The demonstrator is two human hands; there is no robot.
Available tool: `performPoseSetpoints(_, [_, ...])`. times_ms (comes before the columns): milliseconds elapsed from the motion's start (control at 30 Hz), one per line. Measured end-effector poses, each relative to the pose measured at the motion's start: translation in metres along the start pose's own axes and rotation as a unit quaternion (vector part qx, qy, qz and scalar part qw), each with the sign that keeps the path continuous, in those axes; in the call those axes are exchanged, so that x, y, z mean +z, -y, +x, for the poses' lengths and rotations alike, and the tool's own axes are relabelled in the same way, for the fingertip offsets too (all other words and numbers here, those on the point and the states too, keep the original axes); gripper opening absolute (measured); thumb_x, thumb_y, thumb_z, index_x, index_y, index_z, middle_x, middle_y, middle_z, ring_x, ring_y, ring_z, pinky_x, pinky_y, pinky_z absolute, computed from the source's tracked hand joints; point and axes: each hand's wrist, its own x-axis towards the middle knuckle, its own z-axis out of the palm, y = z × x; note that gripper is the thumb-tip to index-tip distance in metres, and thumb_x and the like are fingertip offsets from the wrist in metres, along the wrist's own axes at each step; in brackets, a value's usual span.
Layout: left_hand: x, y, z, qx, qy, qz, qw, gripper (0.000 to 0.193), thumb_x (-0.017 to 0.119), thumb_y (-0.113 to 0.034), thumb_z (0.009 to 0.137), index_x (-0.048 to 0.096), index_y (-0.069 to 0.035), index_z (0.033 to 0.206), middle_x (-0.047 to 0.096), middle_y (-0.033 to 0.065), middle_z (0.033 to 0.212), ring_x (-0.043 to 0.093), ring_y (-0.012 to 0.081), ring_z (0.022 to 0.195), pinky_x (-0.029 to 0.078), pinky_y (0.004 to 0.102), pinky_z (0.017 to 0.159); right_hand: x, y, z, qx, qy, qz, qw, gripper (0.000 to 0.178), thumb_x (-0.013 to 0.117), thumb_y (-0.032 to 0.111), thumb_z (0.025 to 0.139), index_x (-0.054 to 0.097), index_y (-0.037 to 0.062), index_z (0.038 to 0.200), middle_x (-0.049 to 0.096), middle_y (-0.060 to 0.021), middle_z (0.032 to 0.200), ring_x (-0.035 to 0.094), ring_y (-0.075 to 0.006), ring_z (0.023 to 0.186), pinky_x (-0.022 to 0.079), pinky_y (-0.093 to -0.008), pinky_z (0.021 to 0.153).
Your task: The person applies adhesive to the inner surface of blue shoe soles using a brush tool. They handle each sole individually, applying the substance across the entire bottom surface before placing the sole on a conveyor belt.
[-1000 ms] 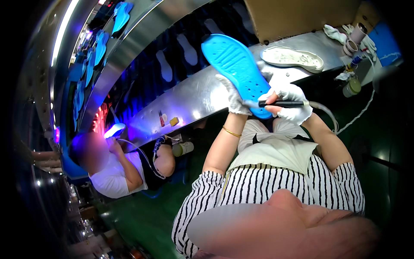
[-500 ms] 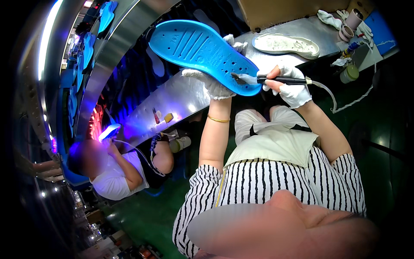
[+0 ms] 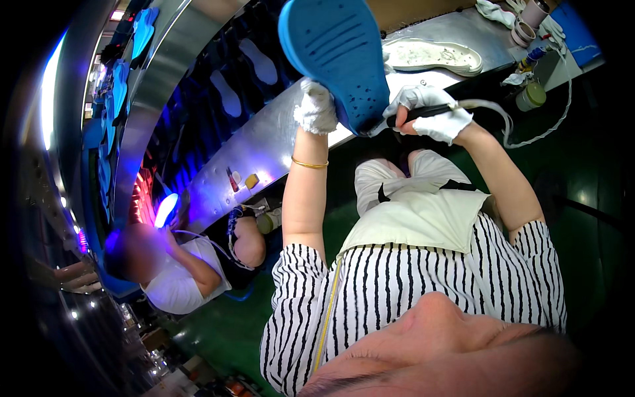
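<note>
A blue shoe sole [image 3: 337,53] stands tilted in front of me, its hole-dotted end toward me. Gripping its left edge is my left hand [image 3: 316,109], closed in a white glove. My right hand [image 3: 428,109], in a white glove with bare fingertips, is closed around the black handle of a brush [image 3: 377,128]. The brush tip touches the near end of the sole at its edge. A pale tube [image 3: 506,122] runs from the back of the handle. Behind my right hand, a white shoe sole [image 3: 433,56] lies on the metal bench [image 3: 264,139].
At left a co-worker [image 3: 188,278] holds a brightly lit sole beside a conveyor with several blue soles [image 3: 120,86]. Dark slots hold pale sole shapes [image 3: 258,61]. A lidded pot [image 3: 531,96], loose gloves [image 3: 495,13] and a blue box [image 3: 575,33] are at the right.
The blue sole has turned more upright, its far end swinging right and up. My left hand has shifted left, and the brush has moved from the sole's face to its near edge.
</note>
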Motion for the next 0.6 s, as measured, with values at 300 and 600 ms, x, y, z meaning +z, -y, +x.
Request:
performPoseSetpoints(300, [0.001,-0.007,0.018,-0.174,-0.102,0.106,0.974,0.083,0.062,-0.065,0.071,0.049,0.0,0.121,0.061,0.0142,0.101,0.063,0.0217,0.088,0.055,0.0339,0.075,-0.006,-0.005,0.007,-0.124,0.021,-0.073,0.989,0.006,0.061,0.0,0.07,0.06,0.0026,0.076,0.06,-0.0054,0.081,0.058,-0.0138,0.075,0.047,-0.026,0.067])
performPoseSetpoints(600, [0.008,-0.005,0.031,-0.232,-0.18,0.117,0.949,0.063,0.057,-0.055,0.083,0.055,-0.003,0.119,0.062,0.0089,0.101,0.06,0.0159,0.084,0.052,0.029,0.076,-0.011,0.001,0.009,-0.083,-0.015,0.004,0.996,0.01,0.06,-0.005,0.066,0.06,0.0021,0.073,0.062,-0.0071,0.086,0.057,-0.0142,0.075,0.047,-0.0253,0.067])
